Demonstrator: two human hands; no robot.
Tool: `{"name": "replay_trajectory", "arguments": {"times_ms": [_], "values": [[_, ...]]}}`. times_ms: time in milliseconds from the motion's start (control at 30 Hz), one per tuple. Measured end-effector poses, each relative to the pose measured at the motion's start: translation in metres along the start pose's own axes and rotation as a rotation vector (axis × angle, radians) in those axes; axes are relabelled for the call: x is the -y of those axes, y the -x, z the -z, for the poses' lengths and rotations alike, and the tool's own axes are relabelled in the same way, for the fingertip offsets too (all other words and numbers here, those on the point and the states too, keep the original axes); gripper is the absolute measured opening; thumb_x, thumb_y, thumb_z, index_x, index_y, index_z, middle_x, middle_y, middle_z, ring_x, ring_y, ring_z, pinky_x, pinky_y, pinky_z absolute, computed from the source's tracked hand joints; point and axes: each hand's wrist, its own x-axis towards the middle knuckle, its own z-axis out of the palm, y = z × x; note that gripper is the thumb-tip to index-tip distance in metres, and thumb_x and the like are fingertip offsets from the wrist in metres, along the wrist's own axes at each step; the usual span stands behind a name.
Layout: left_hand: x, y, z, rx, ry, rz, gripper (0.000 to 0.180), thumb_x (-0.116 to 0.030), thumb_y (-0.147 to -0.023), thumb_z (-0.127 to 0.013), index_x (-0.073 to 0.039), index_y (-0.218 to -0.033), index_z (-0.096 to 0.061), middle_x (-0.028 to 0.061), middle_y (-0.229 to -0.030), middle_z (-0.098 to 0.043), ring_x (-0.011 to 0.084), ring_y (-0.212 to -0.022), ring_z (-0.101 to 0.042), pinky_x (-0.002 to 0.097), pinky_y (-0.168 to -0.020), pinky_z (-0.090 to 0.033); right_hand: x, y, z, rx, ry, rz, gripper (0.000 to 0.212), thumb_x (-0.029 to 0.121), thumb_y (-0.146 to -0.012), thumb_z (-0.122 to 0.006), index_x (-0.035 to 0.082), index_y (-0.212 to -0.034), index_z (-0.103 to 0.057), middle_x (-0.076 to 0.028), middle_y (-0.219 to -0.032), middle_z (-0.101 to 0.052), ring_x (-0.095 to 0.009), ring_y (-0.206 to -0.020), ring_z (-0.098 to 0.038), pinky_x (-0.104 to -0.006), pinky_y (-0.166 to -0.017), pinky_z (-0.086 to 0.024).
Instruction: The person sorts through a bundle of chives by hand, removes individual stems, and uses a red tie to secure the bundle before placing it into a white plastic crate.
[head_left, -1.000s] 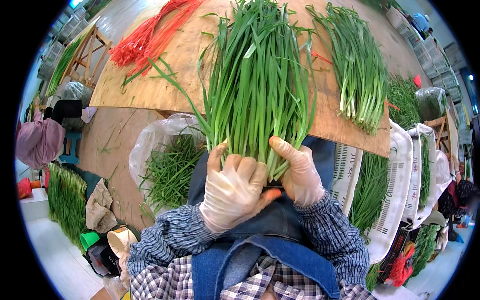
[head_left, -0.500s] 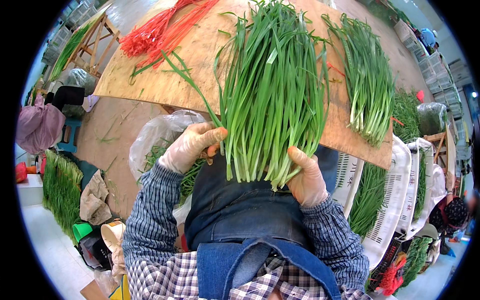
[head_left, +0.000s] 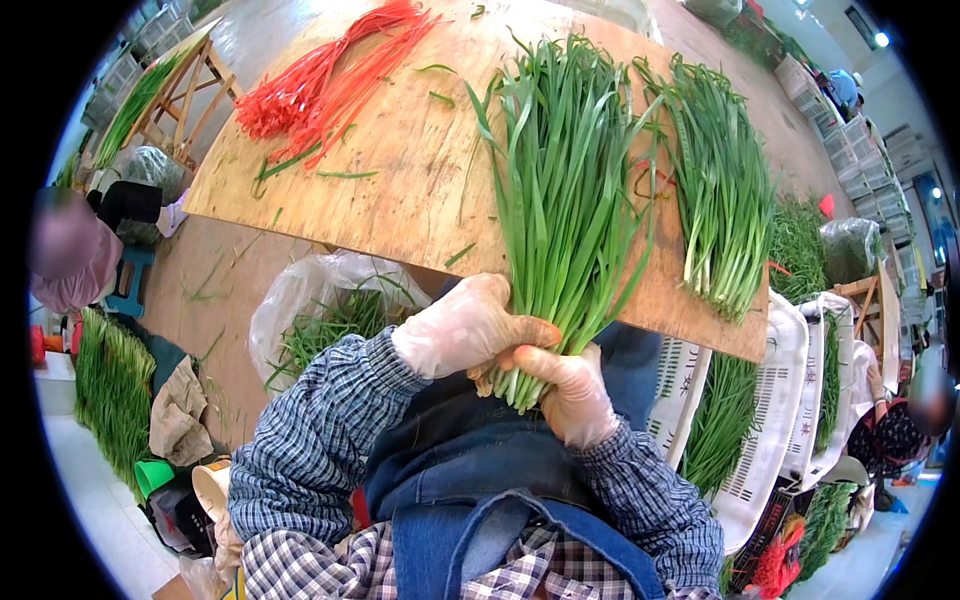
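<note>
A thick bunch of garlic chives [head_left: 570,190] lies over the near edge of the wooden board, its pale stem ends toward me. My left hand [head_left: 465,325], in a thin whitish glove with bare orange-stained fingertips, is closed round the stems from the left. From the right, my right hand [head_left: 570,390], gloved the same way, grips them lower down, close to the cut ends. The two thumbs nearly meet over the stems. The fingers behind the bunch are mostly hidden. A second bunch of chives [head_left: 722,190] rests on the board farther right.
Red plastic strips [head_left: 330,85] lie at the board's [head_left: 400,190] far left, with loose leaf scraps around. A clear bag of greens [head_left: 335,310] stands below the board. White crates [head_left: 765,430] of chives are at right. Other people [head_left: 75,250] sit at the left and right edges.
Both hands have come together and squeezed the spread stems into a tight bundle. A stray leaf that hung by my left hand is gone from there. The view has shifted slightly.
</note>
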Motion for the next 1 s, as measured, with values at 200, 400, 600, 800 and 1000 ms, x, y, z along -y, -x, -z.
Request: {"name": "replay_trajectory", "arguments": {"times_ms": [200, 400, 600, 800, 1000], "values": [[0.004, 0.005, 0.010, 0.158, 0.193, -0.088, 0.032, -0.026, -0.083, -0.063, 0.003, -0.095, -0.056, 0.0060, -0.057, -0.055, 0.0125, -0.040, -0.052, 0.0207, -0.039, -0.045, 0.005, -0.003, 0.000, 0.072, -0.156, -0.065, 0.031, 0.010, -0.075, -0.064, -0.004, -0.101, -0.054, -0.015, -0.082, -0.060, -0.028, -0.079, -0.063, -0.0377, -0.068, -0.053], [0.024, 0.011, 0.009, 0.139, 0.306, -0.192, 0.033, -0.016, -0.082, -0.064, 0.003, -0.107, -0.052, 0.0071, -0.074, -0.057, 0.0115, -0.059, -0.056, 0.0220, -0.045, -0.047, 0.000, 0.000, 0.007, -0.026, -0.166, -0.063, 0.037, 0.013, -0.076, -0.065, -0.004, -0.107, -0.053, -0.013, -0.086, -0.062, -0.024, -0.078, -0.062, -0.0368, -0.073, -0.053], [0.025, 0.033, -0.001, 0.106, 0.343, -0.134, 0.040, -0.006, -0.080, -0.059, 0.000, -0.118, -0.047, 0.0069, -0.071, -0.056, 0.0109, -0.050, -0.053, 0.0229, -0.047, -0.047, -0.001, 0.002, 0.012, -0.103, -0.198, -0.062, 0.038, 0.005, -0.074, -0.064, -0.005, -0.109, -0.053, -0.014, -0.096, -0.062, -0.023, -0.082, -0.063, -0.0360, -0.074, -0.053], [0.011, 0.034, -0.006, 0.125, -0.093, -0.053, 0.062, -0.009, -0.080, -0.062, -0.001, -0.132, -0.029, 0.0067, -0.067, -0.060, 0.0118, -0.052, -0.056, 0.0253, -0.044, -0.044, 0.000, 0.003, 0.016, -0.121, -0.181, -0.097, 0.040, 0.004, -0.072, -0.065, -0.004, -0.109, -0.053, -0.013, -0.096, -0.062, -0.023, -0.083, -0.062, -0.0351, -0.073, -0.053], [0.018, 0.009, -0.009, 0.127, -0.858, -0.275, 0.053, -0.033, -0.074, -0.067, 0.006, -0.108, -0.052, 0.0240, -0.076, -0.061, 0.0399, -0.075, -0.061, 0.0449, -0.066, -0.049, -0.006, 0.003, 0.022, -0.055, -0.061, -0.058, 0.046, 0.010, -0.071, -0.064, -0.006, -0.112, -0.049, -0.015, -0.094, -0.060, -0.025, -0.072, -0.062, -0.0352, -0.059, -0.056]]}}
